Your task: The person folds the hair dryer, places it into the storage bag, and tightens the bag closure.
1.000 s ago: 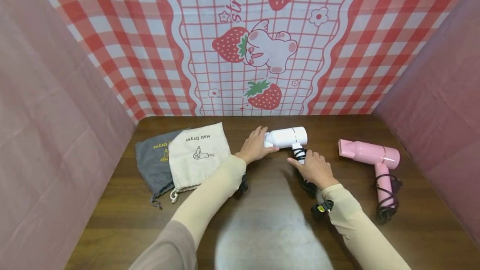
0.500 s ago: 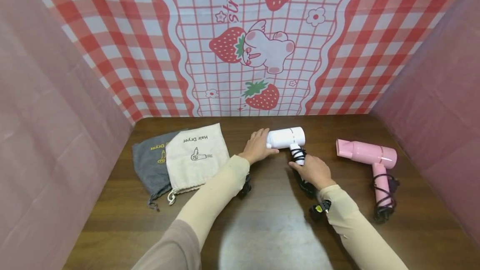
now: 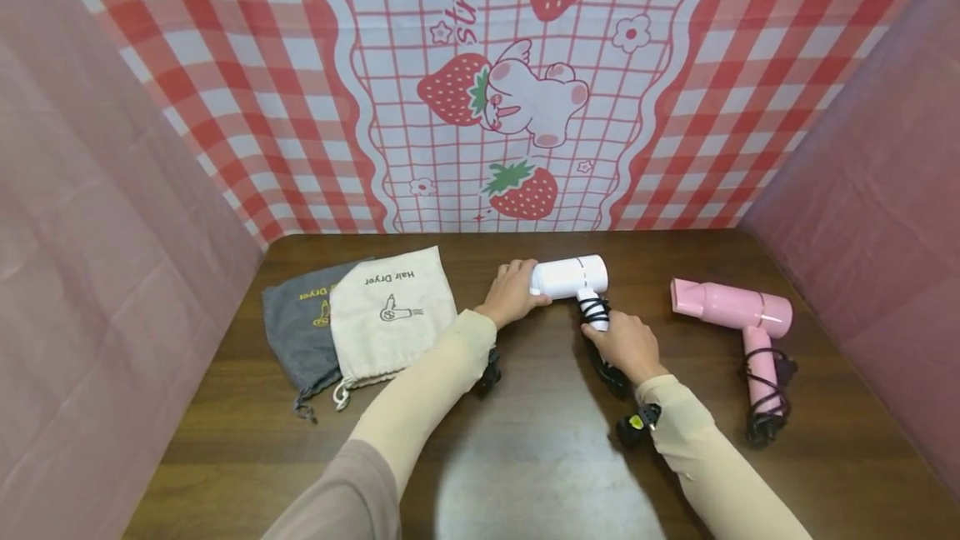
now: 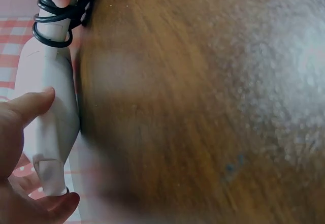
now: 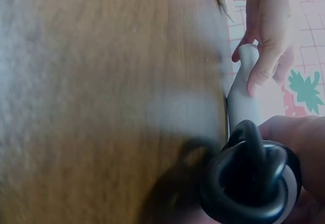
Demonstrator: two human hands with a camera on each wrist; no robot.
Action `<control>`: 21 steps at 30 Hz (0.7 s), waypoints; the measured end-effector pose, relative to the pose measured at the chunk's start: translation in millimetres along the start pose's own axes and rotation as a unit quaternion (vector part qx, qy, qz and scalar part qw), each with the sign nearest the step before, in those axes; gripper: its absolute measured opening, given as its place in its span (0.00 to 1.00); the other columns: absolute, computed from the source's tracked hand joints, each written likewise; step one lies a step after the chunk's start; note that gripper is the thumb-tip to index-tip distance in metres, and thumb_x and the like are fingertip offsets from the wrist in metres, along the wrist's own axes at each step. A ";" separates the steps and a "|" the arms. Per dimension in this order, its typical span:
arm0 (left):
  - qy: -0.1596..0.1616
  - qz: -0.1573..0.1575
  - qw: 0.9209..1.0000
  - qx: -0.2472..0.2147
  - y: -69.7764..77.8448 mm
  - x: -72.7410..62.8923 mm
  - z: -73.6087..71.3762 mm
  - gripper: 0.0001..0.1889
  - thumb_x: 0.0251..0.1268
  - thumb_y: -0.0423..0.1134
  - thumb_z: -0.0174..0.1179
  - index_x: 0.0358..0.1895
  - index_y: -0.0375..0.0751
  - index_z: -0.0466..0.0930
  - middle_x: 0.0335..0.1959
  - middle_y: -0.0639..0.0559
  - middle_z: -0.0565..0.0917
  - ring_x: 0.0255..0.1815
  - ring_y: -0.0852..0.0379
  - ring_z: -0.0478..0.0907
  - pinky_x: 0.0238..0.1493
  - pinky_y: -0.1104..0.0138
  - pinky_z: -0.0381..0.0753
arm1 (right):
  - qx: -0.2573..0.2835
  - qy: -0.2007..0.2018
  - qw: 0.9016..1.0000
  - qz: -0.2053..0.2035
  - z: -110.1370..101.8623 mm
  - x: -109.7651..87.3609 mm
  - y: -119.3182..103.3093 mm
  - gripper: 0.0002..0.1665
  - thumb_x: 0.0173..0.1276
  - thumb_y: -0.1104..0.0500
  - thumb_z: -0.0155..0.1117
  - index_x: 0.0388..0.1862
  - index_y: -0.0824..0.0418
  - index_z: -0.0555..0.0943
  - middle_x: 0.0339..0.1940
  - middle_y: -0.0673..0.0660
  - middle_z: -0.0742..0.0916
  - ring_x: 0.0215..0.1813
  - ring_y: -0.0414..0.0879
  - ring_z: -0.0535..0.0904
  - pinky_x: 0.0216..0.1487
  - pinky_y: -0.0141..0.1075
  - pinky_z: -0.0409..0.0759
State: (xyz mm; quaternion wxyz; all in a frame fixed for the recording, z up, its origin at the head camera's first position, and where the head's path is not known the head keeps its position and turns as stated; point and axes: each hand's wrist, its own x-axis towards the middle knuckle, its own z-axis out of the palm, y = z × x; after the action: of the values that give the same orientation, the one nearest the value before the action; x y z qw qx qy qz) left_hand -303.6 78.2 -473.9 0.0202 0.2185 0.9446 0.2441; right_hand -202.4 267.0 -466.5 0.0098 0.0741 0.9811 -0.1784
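Head view: white plastic hair dryer (image 3: pixel 564 279) at frame centre, handle wrapped in black cord (image 3: pixel 595 309). Left hand (image 3: pixel 510 293) grips the nozzle end; right hand (image 3: pixel 630 346) grips the corded handle. Two-point hold likely keeps the barrel steady and the coils in place. Glossy pink hair dryer (image 3: pixel 738 308) untouched, frame right. Cream fabric drawstring bag (image 3: pixel 393 332) overlaps grey fabric drawstring bag (image 3: pixel 298 336) at left; laid flat, probably for access. Brown wood-grain desk (image 3: pixel 540 473), glare at bottom centre; red-and-white strawberry-print cloth (image 3: pixel 667 132) behind, pink fabric at both sides.

Left wrist view: dryer at left edge; thumb on barrel, fingers around nozzle, grip closed to its width.

Right wrist view: coils at lower right hide most fingers; exact closure cannot be told.
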 end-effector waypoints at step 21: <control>0.053 -0.017 0.998 -0.010 3.7 -18.8 -22.6 0.39 0.57 0.52 0.69 0.69 0.42 0.66 0.64 0.43 0.73 0.67 0.44 0.66 0.66 0.58 0.71 | 0.062 0.086 0.993 -0.048 -0.3 -9.1 -10.6 0.22 0.62 0.46 0.66 0.29 0.66 0.81 0.22 0.62 0.84 0.25 0.58 0.79 0.28 0.51 0.73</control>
State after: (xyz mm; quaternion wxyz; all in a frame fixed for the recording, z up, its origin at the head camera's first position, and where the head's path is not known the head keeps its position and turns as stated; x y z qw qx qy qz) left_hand -288.4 63.0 -453.5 -0.0238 0.1893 0.9454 0.2641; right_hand -195.0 256.0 -462.1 -0.0882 0.0423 0.9678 -0.2318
